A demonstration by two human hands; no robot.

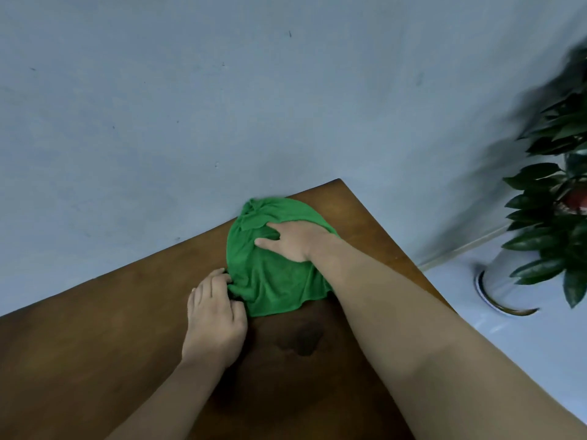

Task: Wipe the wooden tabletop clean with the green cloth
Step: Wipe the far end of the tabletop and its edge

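Observation:
A green cloth lies bunched near the far corner of the brown wooden tabletop, close to the wall. My right hand presses flat on top of the cloth with fingers spread, pointing left. My left hand rests on the wood at the cloth's near left edge, its fingertips pinching that edge. A dark stain marks the wood just in front of the cloth, between my forearms.
A grey-blue wall runs along the table's far edge. Off the right edge, a leafy potted plant stands in a shiny metal pot on a white floor.

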